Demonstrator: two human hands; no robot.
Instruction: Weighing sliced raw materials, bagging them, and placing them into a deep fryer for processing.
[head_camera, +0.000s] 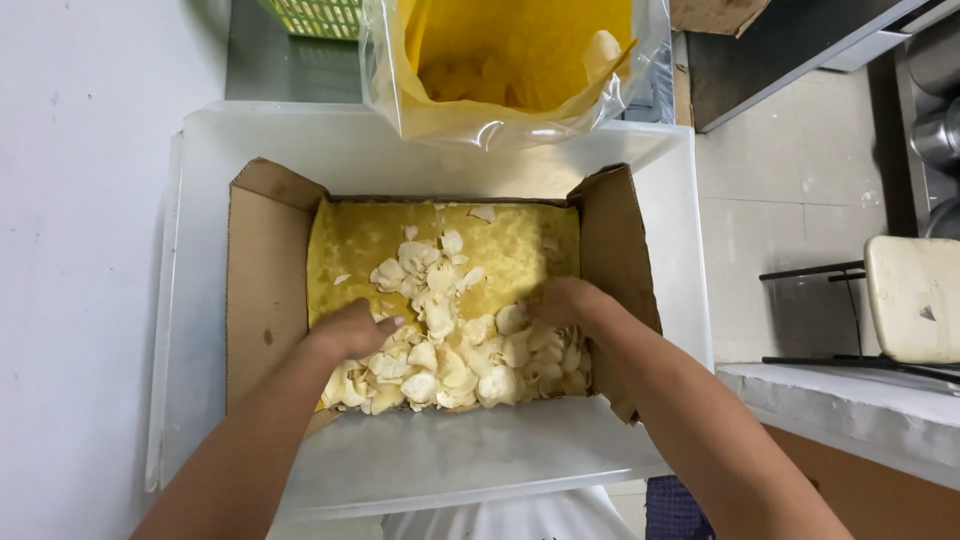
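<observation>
An open cardboard box (262, 290) lined with yellow oily paper (360, 245) sits inside a translucent white plastic tub (420, 470). Pale fried chips (450, 360) lie heaped at the near end of the box. My left hand (352, 330) rests palm-down on the left of the heap, fingers curled into the chips. My right hand (558, 302) is curled over the chips at the right side, next to the box flap. Whether either hand holds chips is hidden under the fingers.
A clear plastic bag (515, 70) with a yellow liner and more chips stands behind the tub. A green basket (315, 15) is at the back left. At right, a tiled floor, a worn stool (915, 298) and metal pots (935, 130).
</observation>
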